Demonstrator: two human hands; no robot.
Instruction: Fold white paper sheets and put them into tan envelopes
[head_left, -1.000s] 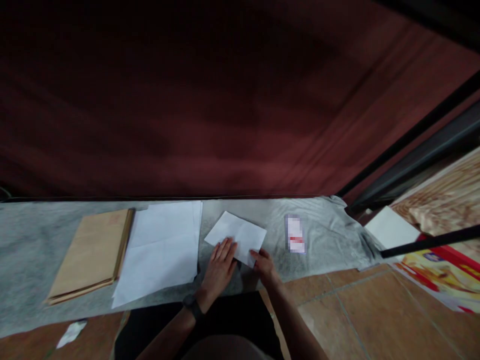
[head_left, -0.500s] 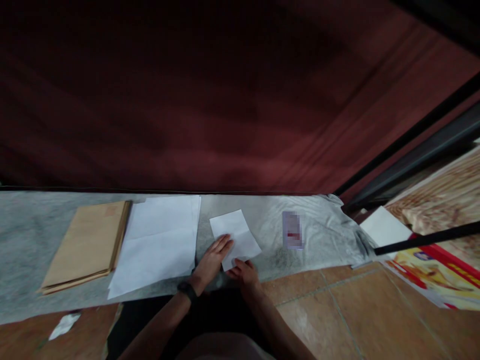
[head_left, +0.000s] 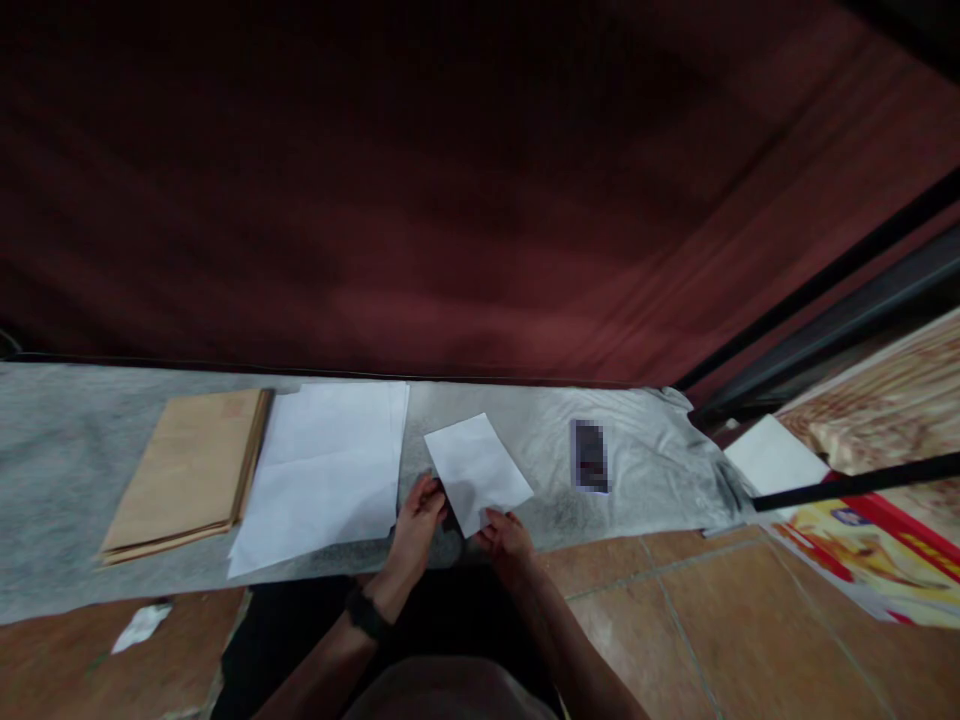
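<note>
Since the earlier frame, my left hand [head_left: 418,520] has come off the top of the small, white, four-cornered sheet of paper [head_left: 476,465] and drawn back beside its left edge. Its fingers are curled narrow toward the thumb; I cannot tell whether they touch the paper. My right hand [head_left: 510,542] pinches the near edge, thumb on top and fingers mostly hidden beneath. The sheet lies before me, turned askew, one corner pointing toward my lap.

I judge the step in hand to be turning or straightening this sheet by its near edges. Going on with that would call for a light right-hand grip and left fingertips squared against the left edge, so that the paper does not buckle.

On the left, a narrow strip of the grey, soft-looking cloth [head_left: 645,480] separates my sheet from the large, white, loosely stacked paper sheets [head_left: 322,470]; the flat stack of brown paper envelopes [head_left: 184,460] lies beyond them. There is more room rightward, up to the dark, blurred-out rectangular object [head_left: 591,455]. Ahead, some cloth remains before the dark red, fabric-like panel [head_left: 465,250]. Nearest me it is tightest: my right hand sits close to the cloth's front edge.
</note>
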